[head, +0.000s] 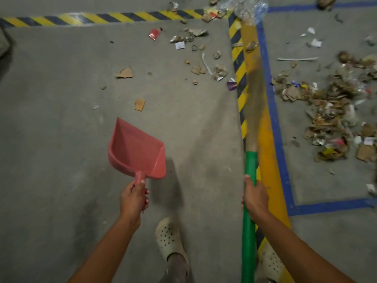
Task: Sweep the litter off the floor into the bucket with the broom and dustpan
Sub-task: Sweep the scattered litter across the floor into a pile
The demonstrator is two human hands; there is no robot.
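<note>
My left hand [133, 198] grips the handle of a red plastic dustpan [135, 149], which hangs above the floor with its mouth pointing away from me. My right hand [255, 198] grips the green handle of the broom [252, 94]. The broom's brown brush reaches forward along the yellow floor line, and its tip is blurred. Scattered litter [199, 56], mostly cardboard scraps and wrappers, lies on the grey floor ahead. A large litter pile [330, 115] sits to the right inside the blue line. No bucket is in view.
Yellow-and-black hazard tape [102, 17] runs across the far floor and down the middle. Blue tape [277, 119] borders the right area. Crumpled clear plastic [248, 7] lies at the tape corner. My feet in pale perforated clogs [169, 240] stand at the bottom.
</note>
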